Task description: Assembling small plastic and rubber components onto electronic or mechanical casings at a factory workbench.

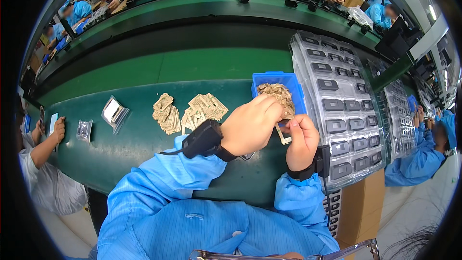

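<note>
Above green worktop (134,149), right fingers (295,134) pinch a beige strip (280,135); left fingers (273,110) curl, grip hidden.

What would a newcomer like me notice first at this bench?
Probably the big clear plastic tray on the right, lined with rows of dark rectangular parts. Next, the bright blue bin beside it, heaped with small tan pieces, where the left hand and right hand meet at its near side. Two tan piles, one left of the other, stand out against the green table.

Bin (300,95) on bench (144,151), btwn strip piles (204,109) (L) & trays (312,100) (R)
</note>
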The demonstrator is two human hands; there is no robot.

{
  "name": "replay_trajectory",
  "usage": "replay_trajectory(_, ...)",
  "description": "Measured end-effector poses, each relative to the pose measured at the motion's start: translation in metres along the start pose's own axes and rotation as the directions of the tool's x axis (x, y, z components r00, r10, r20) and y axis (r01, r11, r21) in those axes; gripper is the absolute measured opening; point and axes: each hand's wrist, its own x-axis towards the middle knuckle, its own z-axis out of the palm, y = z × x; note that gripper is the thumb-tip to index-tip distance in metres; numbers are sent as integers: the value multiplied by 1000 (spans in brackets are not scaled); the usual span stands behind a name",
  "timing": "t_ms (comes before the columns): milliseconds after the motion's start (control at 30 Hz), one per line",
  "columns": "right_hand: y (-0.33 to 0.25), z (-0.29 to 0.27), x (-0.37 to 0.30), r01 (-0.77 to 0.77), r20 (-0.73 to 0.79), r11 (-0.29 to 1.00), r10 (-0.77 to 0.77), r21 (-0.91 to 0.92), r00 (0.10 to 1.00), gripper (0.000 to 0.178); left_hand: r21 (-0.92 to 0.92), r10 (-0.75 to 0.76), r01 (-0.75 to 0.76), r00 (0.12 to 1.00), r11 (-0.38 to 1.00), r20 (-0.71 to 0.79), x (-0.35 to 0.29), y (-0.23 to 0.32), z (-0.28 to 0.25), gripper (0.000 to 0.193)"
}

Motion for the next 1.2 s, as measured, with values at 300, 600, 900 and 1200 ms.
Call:
replay_trajectory(300, -10, -1, 6, -299, 17, 925, 304, 236, 953, 14, 1, -17, 17, 991, 1000, 135, 1, 1, -10, 19)
replay_trajectory(600, -6, 0, 3, -283, 120, 938, 263, 201, 957, 25, -27, -160, 162, 986, 986, 46, 1, 1, -3, 16)
replay_trajectory(900, 0, -4, 7, -194, -111, 968, 213, 160, 971, 8, -19, -245, 245, 963, 969, -110, 2, -14, 5, 9)
replay_trajectory(1200, -3, 1, 7, -165, -202, 982, 181, 92, 962, 8, -23, -94, 92, 982, 996, -163, -1, -29, 11, 25)
